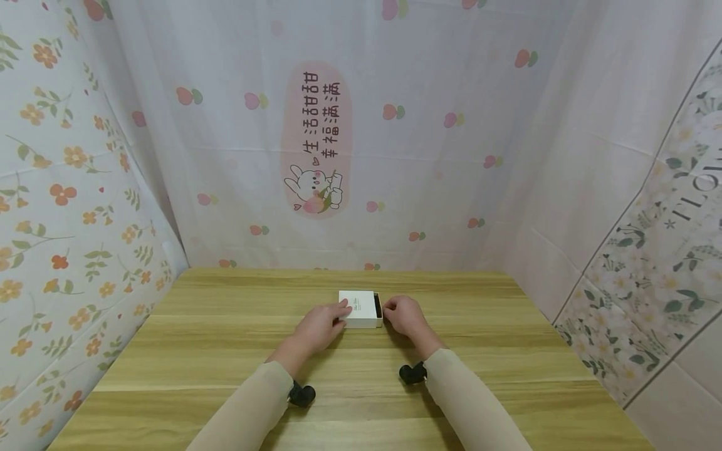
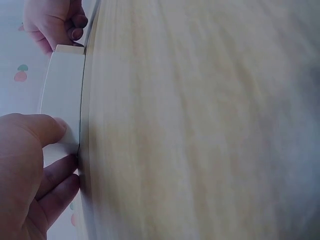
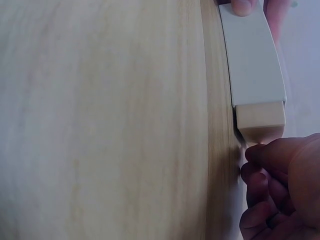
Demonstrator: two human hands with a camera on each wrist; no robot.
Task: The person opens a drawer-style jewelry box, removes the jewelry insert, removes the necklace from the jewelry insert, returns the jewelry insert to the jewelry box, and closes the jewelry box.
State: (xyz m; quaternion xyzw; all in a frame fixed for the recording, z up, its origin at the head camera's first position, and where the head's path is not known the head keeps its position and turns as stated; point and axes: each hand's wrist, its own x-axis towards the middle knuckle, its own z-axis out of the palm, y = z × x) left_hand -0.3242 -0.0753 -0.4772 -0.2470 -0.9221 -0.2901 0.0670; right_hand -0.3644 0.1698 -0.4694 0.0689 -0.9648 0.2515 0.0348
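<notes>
A small white drawer-style box (image 1: pixel 358 305) with printed text on its top lies on the table. Its pale inner drawer (image 3: pixel 260 116) sticks out a little at the right end, and a dark interior shows in the gap. My left hand (image 1: pixel 321 326) grips the outer sleeve at its left end, thumb on the near side and fingers over the top. At the opposite end my right hand (image 1: pixel 405 315) has its fingers curled, with thumb and forefinger pinching at the drawer's end face. What lies between those two fingertips is hidden.
The box rests on a wood-grain table (image 1: pixel 225 351), toward its far edge. Behind it hangs a printed curtain (image 1: pixel 429 188); floral cloths hang at the left and right. A black wrist camera (image 1: pixel 301 395) sits under the left sleeve, another (image 1: pixel 413 374) by the right.
</notes>
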